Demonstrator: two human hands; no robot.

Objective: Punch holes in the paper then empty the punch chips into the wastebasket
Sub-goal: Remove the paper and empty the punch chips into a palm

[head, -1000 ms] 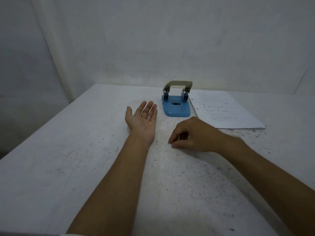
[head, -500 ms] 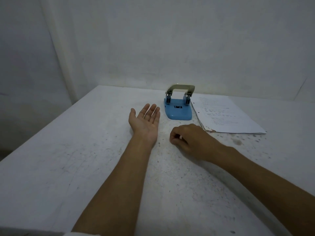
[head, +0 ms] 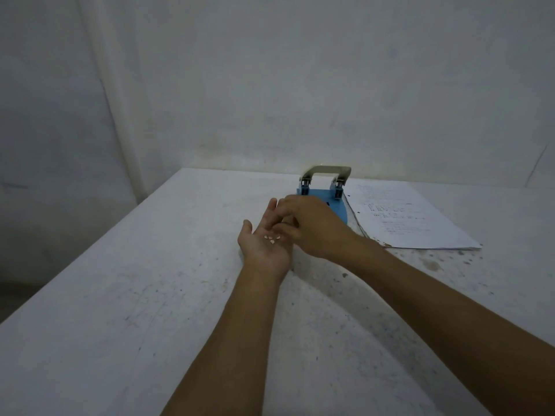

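Note:
My left hand [head: 264, 244] lies palm up on the white table [head: 120, 295], fingers apart, with several small white punch chips [head: 272, 238] resting on the palm. My right hand [head: 312, 226] hovers over the left hand's fingers, its fingertips curled down toward the palm. The blue hole punch [head: 326, 190] with a metal lever stands behind both hands, partly hidden by the right hand. A stack of printed paper [head: 402, 217] lies to the right of the punch. No wastebasket is in view.
White walls close off the back and the left. The table's left edge [head: 90, 250] runs diagonally from the far corner toward me. Dark specks and stains [head: 429, 264] mark the tabletop near the paper.
My right hand lifted off the table and moved left and forward over my left palm. Punch chips now lie on the left palm.

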